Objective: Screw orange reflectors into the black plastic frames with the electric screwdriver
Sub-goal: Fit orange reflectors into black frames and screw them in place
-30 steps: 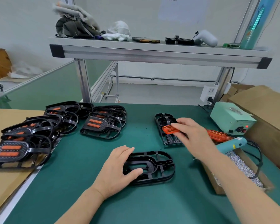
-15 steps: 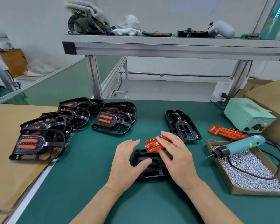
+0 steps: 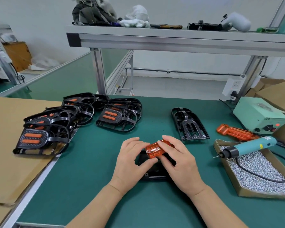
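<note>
Nearest: both forearms are being reached in over the green surface [image 3: 82, 186].

Left hand [image 3: 130, 162] is being kept half curled, with index tip and thumb being closed on the left end of the orange reflector [image 3: 155, 149]. Right hand [image 3: 181, 162] is being kept narrow too. The reflector is being pinched from the right between thumb and fingertips, and the other fingers are being spread loosely.

The reflector is being held tilted just over the black frame [image 3: 155, 175]. The frame is being kept flat on the surface under both hands and is mostly being hidden by them. Contact between reflector and frame: cannot tell.

Right of the hands, small silver screws [image 3: 262, 168] are being held in a cardboard tray [image 3: 262, 194]. The electric screwdriver [image 3: 250, 146] is being rested across the tray's far end, bit pointing left, with its black cable being looped over the screws.

Just beyond, spare reflectors [image 3: 235, 132] are being kept in a loose pile beside the pale green power box [image 3: 258, 116], whose red lamp is being lit.

Mid-surface, empty frames [image 3: 189, 124] are being kept stacked, apart from the hands.

Left, finished frames [image 3: 118, 118] with orange inserts are being piled, and some are being overlapped onto a brown cardboard sheet [image 3: 10, 153].

Farthest, cloth bundles and small items are being carried on the aluminium shelf [image 3: 171, 40].
</note>
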